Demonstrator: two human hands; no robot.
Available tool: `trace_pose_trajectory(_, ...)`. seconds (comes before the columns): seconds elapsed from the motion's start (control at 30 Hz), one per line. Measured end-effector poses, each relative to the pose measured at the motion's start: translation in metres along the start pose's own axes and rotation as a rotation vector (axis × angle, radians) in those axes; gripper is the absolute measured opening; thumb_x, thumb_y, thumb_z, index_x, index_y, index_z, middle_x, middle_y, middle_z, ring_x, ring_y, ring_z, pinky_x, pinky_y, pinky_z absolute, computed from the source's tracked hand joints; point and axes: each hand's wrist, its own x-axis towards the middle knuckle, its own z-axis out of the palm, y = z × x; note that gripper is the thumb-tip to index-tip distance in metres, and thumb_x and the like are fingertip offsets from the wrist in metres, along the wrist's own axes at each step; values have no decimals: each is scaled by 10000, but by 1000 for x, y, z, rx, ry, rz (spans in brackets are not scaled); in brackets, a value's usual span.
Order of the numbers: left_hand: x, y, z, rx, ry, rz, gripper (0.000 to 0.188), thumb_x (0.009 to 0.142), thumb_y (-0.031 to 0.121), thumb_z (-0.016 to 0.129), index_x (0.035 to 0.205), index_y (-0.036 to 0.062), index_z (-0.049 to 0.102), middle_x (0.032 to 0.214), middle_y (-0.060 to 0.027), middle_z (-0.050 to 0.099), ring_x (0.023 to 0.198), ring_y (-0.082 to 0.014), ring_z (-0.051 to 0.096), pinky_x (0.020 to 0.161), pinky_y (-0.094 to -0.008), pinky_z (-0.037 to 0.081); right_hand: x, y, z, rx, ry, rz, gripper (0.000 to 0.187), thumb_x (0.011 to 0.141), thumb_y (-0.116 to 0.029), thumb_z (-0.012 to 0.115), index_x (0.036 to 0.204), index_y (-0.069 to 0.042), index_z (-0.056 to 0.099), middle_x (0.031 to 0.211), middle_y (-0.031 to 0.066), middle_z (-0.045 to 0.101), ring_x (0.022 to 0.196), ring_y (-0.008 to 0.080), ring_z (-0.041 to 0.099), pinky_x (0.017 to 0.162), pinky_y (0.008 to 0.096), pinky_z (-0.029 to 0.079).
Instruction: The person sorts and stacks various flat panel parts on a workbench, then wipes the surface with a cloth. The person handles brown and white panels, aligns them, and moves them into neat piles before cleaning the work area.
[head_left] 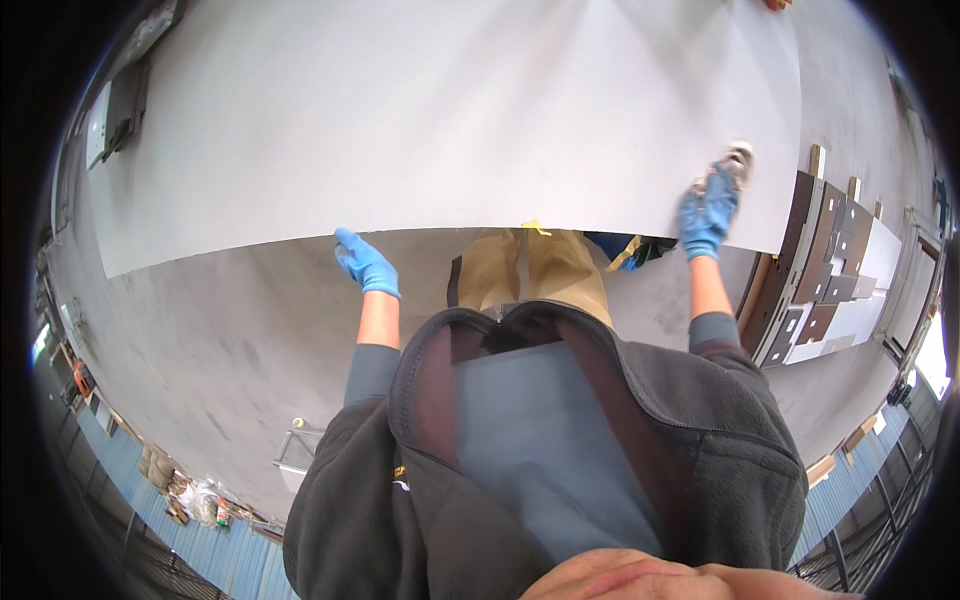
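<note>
A large flat white sheet (400, 120) spreads in front of me, its near edge running across at my waist. My right hand (708, 212), in a blue glove, is on the sheet near its right end. It is closed on a crumpled, whitish-brown rag (740, 160), slightly blurred and partly hidden by the fingers. My left hand (368, 266), also gloved in blue, is at the near edge left of my body. Its fingers are stretched out, with the tips by the edge and nothing visible in them. A small yellow piece (537, 227) sticks out at the edge between my hands.
Dark and white panels (825, 270) are stacked to the right, with wooden strips between them. Dark and white pieces (118, 118) stand at the far left. Below the sheet, a blue and yellow item (625, 250) shows beside my legs. A metal frame (297, 445) stands behind on the left.
</note>
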Motion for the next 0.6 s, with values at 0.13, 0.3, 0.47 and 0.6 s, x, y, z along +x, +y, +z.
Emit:
trace_pose_trajectory(0.13, 1, 1, 30, -44, -34, -55, 920, 1028, 669, 544, 1593, -36, 373, 1623, -202, 469, 1453, -329, 491, 1213, -445, 391, -3, 80, 0, -291, 19, 479, 607, 1039, -424, 545, 1452, 21, 563, 1506, 258, 572, 1474, 386, 475, 1258, 514, 301)
trace_pose_trajectory(0.3, -6, -4, 54, -26, -24, -22, 1055, 983, 762, 529, 1658, 4, 240, 1644, -199, 439, 1459, -325, 484, 1223, -469, 377, -1, 20, 23, -302, 10, 272, 670, 976, -442, 619, 1467, 9, 550, 1568, 257, 518, 1487, 417, 452, 1247, 560, 300)
trace_pose_trajectory(0.47, -8, 8, 49, 89, -26, -114, 1084, 986, 729, 539, 1671, -13, 144, 1670, -234, 389, 1477, -365, 475, 1219, -463, 397, 31, -116, 31, 48, -43, -82, 666, 961, -406, 652, 1513, -44, 555, 1647, 181, 473, 1571, 384, 372, 1301, 562, 229)
trace_pose_trajectory(0.6, -9, 9, 47, -8, -73, -104, 980, 1013, 652, 566, 1663, 19, 196, 1653, -207, 416, 1456, -340, 492, 1211, -462, 406, 29, -183, -14, 304, -154, -397, 543, 889, -357, 741, 1323, -42, 659, 1576, 186, 547, 1507, 379, 467, 1251, 549, 325)
